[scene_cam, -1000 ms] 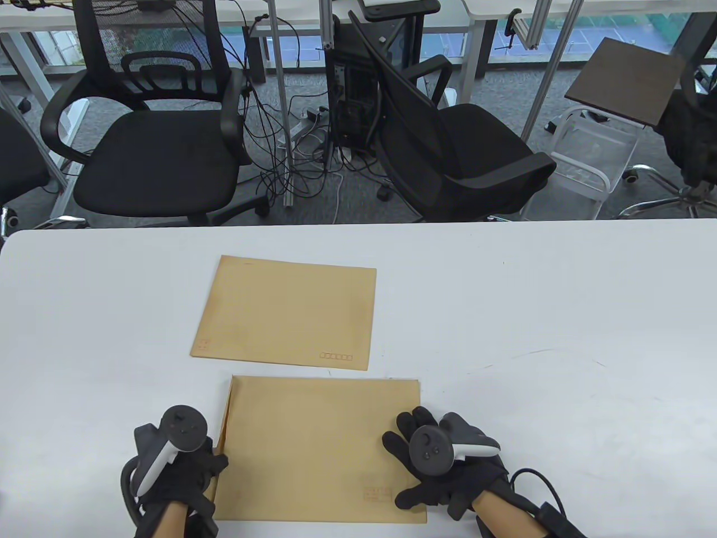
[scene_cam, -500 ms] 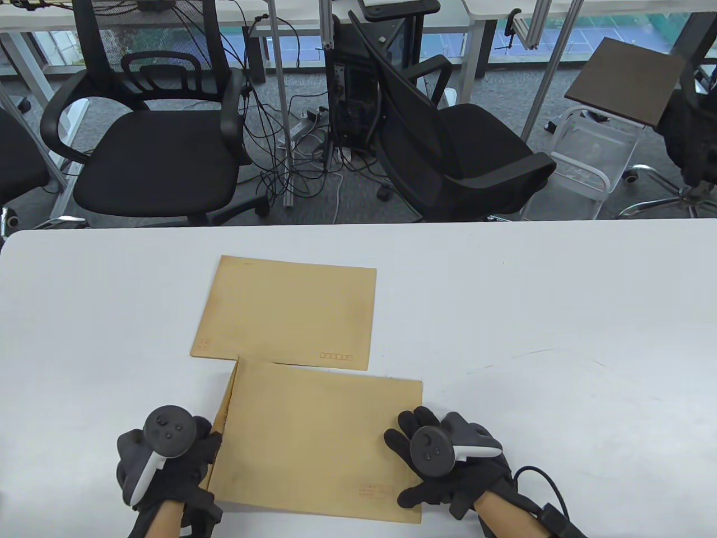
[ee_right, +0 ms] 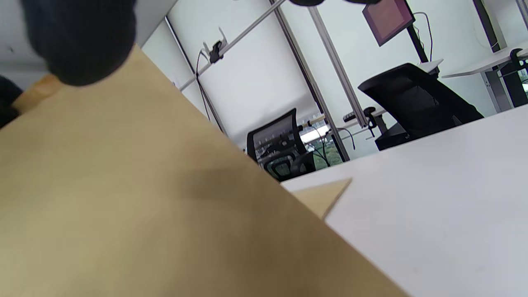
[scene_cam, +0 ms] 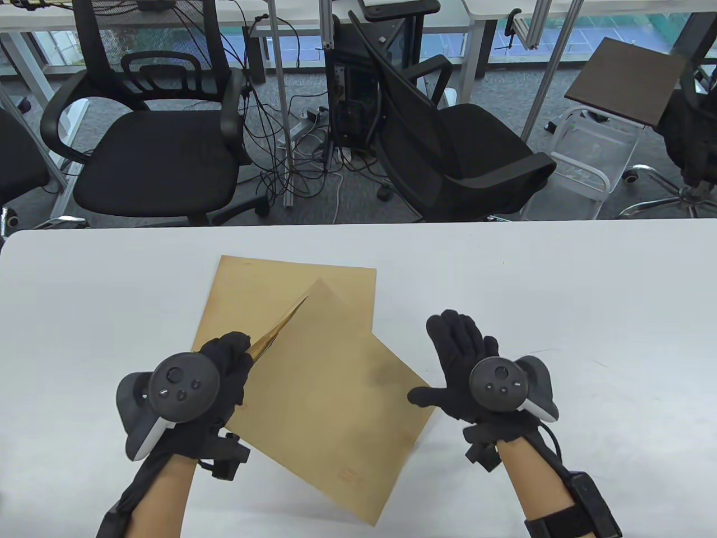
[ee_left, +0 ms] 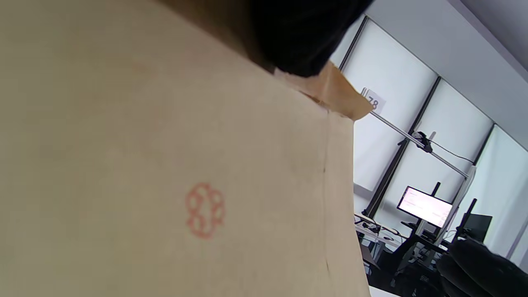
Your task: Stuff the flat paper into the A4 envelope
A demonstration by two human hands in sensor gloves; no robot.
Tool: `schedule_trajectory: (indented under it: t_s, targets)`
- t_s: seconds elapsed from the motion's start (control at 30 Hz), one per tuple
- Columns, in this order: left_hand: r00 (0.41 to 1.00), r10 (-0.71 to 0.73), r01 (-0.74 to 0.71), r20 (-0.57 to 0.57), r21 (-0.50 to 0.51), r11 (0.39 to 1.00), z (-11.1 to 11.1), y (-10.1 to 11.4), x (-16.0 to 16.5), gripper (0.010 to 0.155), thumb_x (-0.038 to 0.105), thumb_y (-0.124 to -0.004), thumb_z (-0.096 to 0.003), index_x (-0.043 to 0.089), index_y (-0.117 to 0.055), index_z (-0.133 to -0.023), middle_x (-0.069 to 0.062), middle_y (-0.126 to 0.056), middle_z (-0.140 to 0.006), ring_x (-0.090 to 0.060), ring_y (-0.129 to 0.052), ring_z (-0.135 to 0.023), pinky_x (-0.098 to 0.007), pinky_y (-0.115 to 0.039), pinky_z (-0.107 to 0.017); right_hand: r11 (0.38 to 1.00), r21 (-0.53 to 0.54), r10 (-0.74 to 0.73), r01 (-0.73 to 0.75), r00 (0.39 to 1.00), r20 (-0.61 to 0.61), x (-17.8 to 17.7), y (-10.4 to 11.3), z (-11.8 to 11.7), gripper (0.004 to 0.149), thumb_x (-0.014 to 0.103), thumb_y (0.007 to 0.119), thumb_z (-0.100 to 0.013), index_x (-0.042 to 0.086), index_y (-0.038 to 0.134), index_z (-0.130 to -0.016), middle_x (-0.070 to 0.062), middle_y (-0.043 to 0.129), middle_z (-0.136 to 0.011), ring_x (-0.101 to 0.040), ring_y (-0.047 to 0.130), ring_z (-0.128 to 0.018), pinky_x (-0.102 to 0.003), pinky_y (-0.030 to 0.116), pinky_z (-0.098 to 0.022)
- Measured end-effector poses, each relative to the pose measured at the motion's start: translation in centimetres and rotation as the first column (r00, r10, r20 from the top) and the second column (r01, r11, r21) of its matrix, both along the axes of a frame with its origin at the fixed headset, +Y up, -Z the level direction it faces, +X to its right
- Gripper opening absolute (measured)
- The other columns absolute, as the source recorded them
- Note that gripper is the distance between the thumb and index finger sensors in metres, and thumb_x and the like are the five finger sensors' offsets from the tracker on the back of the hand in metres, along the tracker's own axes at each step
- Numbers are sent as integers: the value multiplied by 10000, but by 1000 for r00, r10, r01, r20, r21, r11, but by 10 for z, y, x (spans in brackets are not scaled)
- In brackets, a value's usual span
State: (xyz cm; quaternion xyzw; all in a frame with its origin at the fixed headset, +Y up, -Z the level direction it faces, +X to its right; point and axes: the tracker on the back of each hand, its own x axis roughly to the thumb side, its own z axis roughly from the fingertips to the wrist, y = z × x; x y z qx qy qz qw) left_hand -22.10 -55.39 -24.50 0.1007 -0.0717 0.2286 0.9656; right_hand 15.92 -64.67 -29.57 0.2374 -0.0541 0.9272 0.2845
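My left hand (scene_cam: 235, 350) grips the brown A4 envelope (scene_cam: 336, 403) at its open left end, where the mouth gapes a little. The envelope is lifted off the table and turned, with one corner pointing away from me. It fills the left wrist view (ee_left: 165, 165) under my gloved fingers (ee_left: 297, 37). My right hand (scene_cam: 456, 364) is open with its fingers spread, and only the thumb touches the envelope's right corner. The right wrist view shows the same envelope (ee_right: 123, 206). A second brown envelope (scene_cam: 252, 286) lies flat behind it.
The white table (scene_cam: 560, 308) stretches to the right. The second envelope's corner shows in the right wrist view (ee_right: 321, 196). Black office chairs (scene_cam: 157, 151) and cables stand beyond the far table edge.
The near envelope was lying flat under both hands. My left hand has lifted and swung it anticlockwise over the second envelope. My right hand has risen, moved forward and opened.
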Motion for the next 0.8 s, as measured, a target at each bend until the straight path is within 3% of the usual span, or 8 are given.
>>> schedule_trajectory:
  t_s: [0.07, 0.17, 0.3, 0.4, 0.5, 0.6, 0.7, 0.8]
  targets:
    - [999, 4, -5, 32, 40, 999, -1, 15, 7, 382, 281, -799, -472, 194, -795, -844, -140, -935, -739, -294, -1026, -528, -476, -836, -438, 998, 28, -57, 58, 998, -30, -11, 25, -7, 1043, 574, 809, -450, 44, 284, -1179, -307, 399, -1173, -632, 463, -1040, -853, 256, -585]
    - [996, -8, 3, 87, 50, 999, 0, 32, 17, 380, 292, -796, -479, 212, -793, -851, -125, -934, -750, -293, -1022, -546, -476, -833, -449, 983, 24, -182, 184, 980, -78, -31, 53, -13, 1005, 494, 836, -466, 71, 271, -1180, -287, 433, -1172, -610, 513, -1040, -839, 307, -601]
    - [981, 18, -29, 193, 54, 998, 6, 55, 28, 381, 297, -799, -482, 225, -796, -856, -115, -937, -764, -301, -1018, -570, -482, -825, -469, 907, -27, -419, 420, 895, -152, -57, 83, -22, 942, 359, 853, -489, 72, 276, -1175, -287, 462, -1160, -596, 581, -1017, -824, 361, -607]
    - [970, 42, -52, 241, 37, 998, 10, 63, 28, 381, 295, -797, -488, 226, -794, -863, -116, -932, -776, -312, -1014, -583, -491, -818, -476, 842, -78, -538, 533, 826, -167, -63, 90, -26, 778, 266, 842, -500, 40, 468, -1143, -269, 674, -1051, -475, 846, -848, -755, 505, -609]
    - [971, 35, -51, 235, 62, 997, 13, 64, 24, 396, 310, -791, -494, 221, -786, -880, -113, -936, -782, -311, -1018, -586, -491, -822, -473, 786, -94, -618, 611, 768, -169, -62, 91, -25, 520, 224, 803, -518, 29, 728, -995, -194, 886, -847, -372, 988, -614, -658, 636, -576]
    - [970, 97, -118, 224, 82, 990, 13, 62, 14, 442, 314, -786, -497, 201, -775, -924, -136, -929, -813, -337, -1011, -622, -500, -816, -485, 763, -90, -646, 640, 746, -163, -56, 92, -23, 478, 205, 790, -522, 43, 753, -970, -183, 903, -809, -359, 990, -569, -647, 638, -576]
    - [966, 134, -155, 220, 84, 984, 13, 57, -4, 700, 421, -836, -459, 205, -595, -1079, -158, -821, -950, -369, -942, -761, -518, -778, -549, 740, -63, -671, 669, 729, -134, -41, 91, -22, 463, 211, 778, -527, 67, 759, -967, -169, 909, -801, -340, 996, -556, -635, 649, -576]
    - [969, 171, -190, 181, 94, 977, 8, 45, -21, 858, 466, -871, -417, 179, -476, -1123, -160, -739, -1025, -386, -897, -827, -539, -754, -579, 687, -112, -727, 718, 675, -126, -26, 87, -20, 455, 207, 770, -536, 81, 753, -974, -168, 899, -814, -344, 988, -569, -641, 636, -584]
